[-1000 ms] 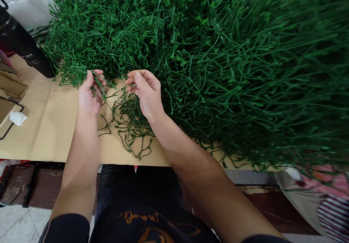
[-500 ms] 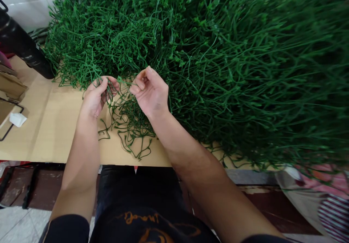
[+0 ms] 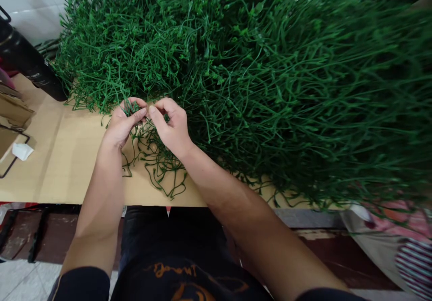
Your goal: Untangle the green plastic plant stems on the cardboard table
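Note:
A big heap of green artificial plant stems [image 3: 256,85], thin and branching with small tips, covers the back and right of the cardboard-topped table [image 3: 81,157]. At its front left edge, my left hand [image 3: 126,119] is closed round a few green stems [image 3: 130,107]. My right hand [image 3: 172,123] meets it from the right, thumb and forefinger pinched close to the left fingertips. Whatever lies in that pinch is too small to make out. Below both hands, loose curled stems [image 3: 165,170] lie on the cardboard.
A black bottle [image 3: 32,60] leans at the far left. Near it are a cardboard box [image 3: 15,107], a black wire frame [image 3: 13,161] and a white scrap [image 3: 22,151]. Pink and striped cloth [image 3: 415,260] hangs at the lower right, below the table edge.
My right hand has moved left and turned, bringing its thumb and forefinger up to the left fingertips. My left hand stays almost in place, its thumb now nearer the right hand.

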A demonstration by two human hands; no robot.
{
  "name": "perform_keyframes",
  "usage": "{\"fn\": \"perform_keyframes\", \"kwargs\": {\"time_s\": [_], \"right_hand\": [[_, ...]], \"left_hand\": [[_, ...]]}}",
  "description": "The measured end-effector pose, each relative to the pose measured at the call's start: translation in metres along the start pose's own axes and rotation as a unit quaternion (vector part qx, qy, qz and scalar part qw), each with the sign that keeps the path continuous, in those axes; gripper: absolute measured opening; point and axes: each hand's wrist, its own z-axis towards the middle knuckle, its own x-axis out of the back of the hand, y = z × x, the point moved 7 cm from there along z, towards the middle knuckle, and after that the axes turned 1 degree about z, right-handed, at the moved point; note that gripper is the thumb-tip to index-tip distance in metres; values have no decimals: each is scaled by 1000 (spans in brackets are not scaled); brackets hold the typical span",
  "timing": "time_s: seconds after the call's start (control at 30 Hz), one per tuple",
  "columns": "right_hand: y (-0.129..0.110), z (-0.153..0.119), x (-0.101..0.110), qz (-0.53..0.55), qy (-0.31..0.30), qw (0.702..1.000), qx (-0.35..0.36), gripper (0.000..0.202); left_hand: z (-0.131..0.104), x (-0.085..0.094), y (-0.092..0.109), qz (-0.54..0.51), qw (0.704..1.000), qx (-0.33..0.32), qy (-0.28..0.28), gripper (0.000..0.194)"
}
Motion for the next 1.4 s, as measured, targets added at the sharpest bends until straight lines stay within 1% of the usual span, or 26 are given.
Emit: {"fn": "perform_keyframes", "kwargs": {"time_s": [0.07,0.13,0.2,0.3,0.33,0.4,0.63,0.73,0.83,0.97,1.13,1.23,1.4], "right_hand": [[4,0,1,-47,12,998,28,26],[13,1,0,-40,5,999,21,27],[21,1,-4,-16,-23,1000,0,34],[27,0,-13,13,-83,996,-34,34],[27,0,-14,18,-96,994,-43,33],[27,0,-14,21,-103,993,-57,30],[35,4,-8,12,-68,993,-97,21],[35,5,-5,14,-54,994,-91,24],[36,7,-2,18,-42,995,-92,27],[44,6,-3,68,-29,989,-128,30],[54,2,-7,136,-5,974,-183,36],[53,2,-8,156,-8,970,-189,36],[50,3,-9,153,-22,971,-184,39]], "left_hand": [[0,-2,0,-4,1000,-3,-10,36],[0,-3,0,-7,1000,1,-16,39],[-1,-3,0,-8,1000,3,-19,40],[-4,-2,3,-5,1000,-2,-25,38],[-4,-2,4,0,1000,-2,-26,37],[-5,-1,4,14,1000,0,-26,35],[-2,1,5,74,997,-2,-2,21],[-2,0,5,80,997,2,-2,22],[-2,-1,4,81,997,-5,-5,27],[-2,-1,4,91,996,-17,-7,30],[-1,1,2,123,992,-15,0,23],[1,3,2,155,987,-32,18,17],[3,7,3,191,979,-50,47,11]]}}
